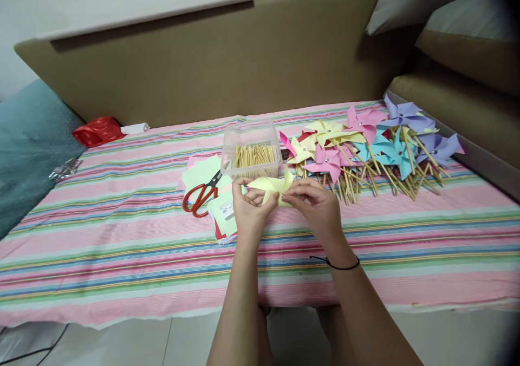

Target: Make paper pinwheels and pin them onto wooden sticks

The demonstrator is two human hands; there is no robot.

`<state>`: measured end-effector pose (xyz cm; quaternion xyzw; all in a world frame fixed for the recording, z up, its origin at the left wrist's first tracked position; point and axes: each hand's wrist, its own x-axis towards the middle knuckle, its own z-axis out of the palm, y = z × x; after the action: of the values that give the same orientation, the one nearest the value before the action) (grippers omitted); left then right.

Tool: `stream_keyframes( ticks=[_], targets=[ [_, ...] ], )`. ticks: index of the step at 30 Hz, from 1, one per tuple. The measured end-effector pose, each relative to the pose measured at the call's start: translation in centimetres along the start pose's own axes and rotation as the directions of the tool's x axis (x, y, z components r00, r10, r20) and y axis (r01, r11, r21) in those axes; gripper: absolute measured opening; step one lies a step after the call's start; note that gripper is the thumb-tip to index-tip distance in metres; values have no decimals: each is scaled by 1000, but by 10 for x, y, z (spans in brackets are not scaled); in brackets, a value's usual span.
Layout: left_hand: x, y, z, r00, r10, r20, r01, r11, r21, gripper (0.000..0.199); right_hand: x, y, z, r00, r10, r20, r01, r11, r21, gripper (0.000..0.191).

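A: What about the left hand point(248, 206)?
B: Grasping a piece of yellow paper point(271, 183) from its left side, with the thumb laid across the near face. Not let go, not clenched into a fist.
A: And the right hand point(322, 206)?
B: Pinching at the right edge of the same yellow paper, between thumb and fingers. Wearing a thin black cord point(344, 268) at the wrist.
A: Anything small between those right fingertips as well?
B: Too tiny to make out; cannot tell.
A: Where exactly to find the yellow paper?
B: Between both hands, above the striped cloth point(142, 247), on the near side of a clear plastic box point(229, 152). Curled and folded, with one tip upright.
A: In the box?
B: Thin wooden sticks point(255, 156), packed close together.
A: To the left of the hands?
B: Red-handled scissors point(200, 197), lying with blades towards the box, partly over loose paper sheets point(202, 172) in pale green and pink. Just nearer, a second stack of paper point(222, 208), pale green on top, bearing a white label.
A: To the right?
B: A heap of pinwheels point(363, 122) on sticks, in pink, yellow, blue and purple, piled over one another.
A: Farther off?
B: Towards the far left, a red plastic bag point(99, 131), right beside a small white item point(135, 128).
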<state>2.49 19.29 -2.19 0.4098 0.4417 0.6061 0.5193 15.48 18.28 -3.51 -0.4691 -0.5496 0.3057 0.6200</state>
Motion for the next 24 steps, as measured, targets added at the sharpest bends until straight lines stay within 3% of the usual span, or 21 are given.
stream_keyframes(
  ticks=[24],
  targets=[
    [-2, 2, 2, 1000, 22, -6, -22, 1000, 21, 61, 0, -1, 2, 999, -40, 13, 41, 996, -76, 3]
  ],
)
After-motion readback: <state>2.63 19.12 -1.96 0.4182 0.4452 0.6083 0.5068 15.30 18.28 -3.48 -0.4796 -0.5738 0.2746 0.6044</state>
